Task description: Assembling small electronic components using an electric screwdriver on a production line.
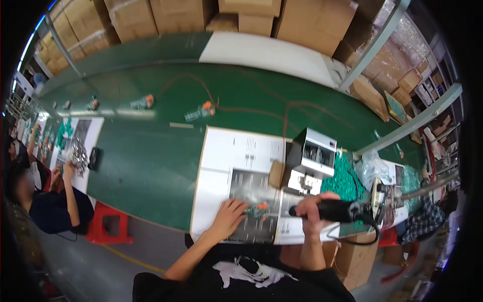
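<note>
My right hand (313,211) is wrapped around a black cylindrical power tool, which looks like an electric screwdriver (337,210), held level above the right part of the work mat. Its far end points right, and a dark cable hangs below it. On the dark patch of the mat (211,196) lies a small teal-and-orange plastic part (257,210). My left hand (229,217) rests on the mat, its curled fingertips at the left end of that part and seemingly gripping it. The fingers partly cover that end. Right of the mat lies a heap of small green pieces (343,176).
A silver-and-black box-shaped machine (312,153) stands at the mat's far right corner. Similar teal-and-orange parts (201,110) lie along the green table (151,176). A clear plastic bag (371,168) lies beyond the heap. Co-workers sit at left and right; cardboard boxes (176,15) line the back.
</note>
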Action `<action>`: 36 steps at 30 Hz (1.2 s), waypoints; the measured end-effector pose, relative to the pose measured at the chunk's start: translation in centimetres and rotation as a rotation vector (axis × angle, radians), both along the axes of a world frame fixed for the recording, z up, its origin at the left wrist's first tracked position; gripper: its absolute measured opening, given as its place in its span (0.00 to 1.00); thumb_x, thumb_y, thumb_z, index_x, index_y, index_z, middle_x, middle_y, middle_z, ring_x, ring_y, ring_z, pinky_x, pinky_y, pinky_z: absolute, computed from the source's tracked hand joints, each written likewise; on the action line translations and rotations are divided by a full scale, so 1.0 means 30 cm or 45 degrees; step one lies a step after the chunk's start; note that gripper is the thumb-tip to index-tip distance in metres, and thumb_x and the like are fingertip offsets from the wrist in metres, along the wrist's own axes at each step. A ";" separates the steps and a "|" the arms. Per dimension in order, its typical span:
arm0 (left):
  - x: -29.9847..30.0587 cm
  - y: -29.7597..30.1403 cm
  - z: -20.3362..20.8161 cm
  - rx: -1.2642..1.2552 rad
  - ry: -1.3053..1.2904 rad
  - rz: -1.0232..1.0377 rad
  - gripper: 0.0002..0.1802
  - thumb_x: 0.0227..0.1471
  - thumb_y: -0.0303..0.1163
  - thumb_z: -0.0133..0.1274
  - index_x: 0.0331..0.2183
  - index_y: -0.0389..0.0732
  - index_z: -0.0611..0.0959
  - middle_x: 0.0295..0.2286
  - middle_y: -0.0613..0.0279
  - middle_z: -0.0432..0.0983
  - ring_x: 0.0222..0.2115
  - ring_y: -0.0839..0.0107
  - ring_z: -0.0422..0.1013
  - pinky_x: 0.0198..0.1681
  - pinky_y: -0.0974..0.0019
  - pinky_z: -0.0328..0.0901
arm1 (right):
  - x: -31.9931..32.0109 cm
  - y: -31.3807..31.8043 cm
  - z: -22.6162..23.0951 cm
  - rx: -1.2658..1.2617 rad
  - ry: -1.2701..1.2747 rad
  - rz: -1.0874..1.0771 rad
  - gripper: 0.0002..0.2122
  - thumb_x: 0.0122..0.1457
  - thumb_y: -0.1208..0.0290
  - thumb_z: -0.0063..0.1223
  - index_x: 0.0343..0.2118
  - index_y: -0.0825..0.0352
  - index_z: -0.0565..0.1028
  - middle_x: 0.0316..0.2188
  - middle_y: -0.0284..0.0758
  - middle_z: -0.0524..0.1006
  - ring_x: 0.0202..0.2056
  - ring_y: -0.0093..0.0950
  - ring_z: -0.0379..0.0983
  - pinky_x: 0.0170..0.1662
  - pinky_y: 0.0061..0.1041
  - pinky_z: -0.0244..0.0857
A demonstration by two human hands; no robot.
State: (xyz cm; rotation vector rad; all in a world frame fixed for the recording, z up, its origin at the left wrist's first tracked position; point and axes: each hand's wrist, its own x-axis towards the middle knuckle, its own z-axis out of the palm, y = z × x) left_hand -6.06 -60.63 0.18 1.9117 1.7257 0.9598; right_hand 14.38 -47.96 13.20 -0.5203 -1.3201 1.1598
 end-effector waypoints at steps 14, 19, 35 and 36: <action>-0.003 0.000 -0.019 0.057 -0.306 -0.048 0.29 0.45 0.33 0.66 0.50 0.35 0.78 0.48 0.53 0.71 0.49 0.53 0.66 0.54 0.57 0.62 | -0.043 -0.063 -0.167 0.073 -0.124 0.223 0.20 0.62 0.80 0.57 0.51 0.64 0.58 0.20 0.37 0.74 0.21 0.26 0.71 0.27 0.27 0.71; -0.011 -0.006 -0.029 0.057 -0.353 0.013 0.27 0.43 0.33 0.69 0.46 0.35 0.81 0.46 0.54 0.73 0.48 0.54 0.68 0.53 0.57 0.63 | -0.071 -0.063 -0.181 0.075 -0.142 0.219 0.19 0.62 0.78 0.57 0.50 0.64 0.59 0.20 0.37 0.73 0.20 0.27 0.71 0.27 0.28 0.70; -0.049 -0.034 -0.023 0.027 -0.264 0.105 0.21 0.45 0.34 0.67 0.41 0.35 0.83 0.39 0.57 0.75 0.43 0.55 0.69 0.48 0.57 0.64 | -0.044 -0.069 -0.306 0.096 -0.370 0.322 0.17 0.56 0.82 0.61 0.43 0.64 0.64 0.25 0.36 0.77 0.29 0.25 0.76 0.35 0.27 0.72; -0.048 -0.035 -0.021 0.022 -0.266 0.108 0.21 0.44 0.34 0.67 0.41 0.35 0.83 0.39 0.57 0.75 0.43 0.55 0.69 0.48 0.57 0.64 | -0.038 -0.070 -0.307 0.152 -0.425 0.308 0.17 0.56 0.82 0.61 0.43 0.64 0.65 0.25 0.36 0.77 0.29 0.25 0.77 0.35 0.27 0.72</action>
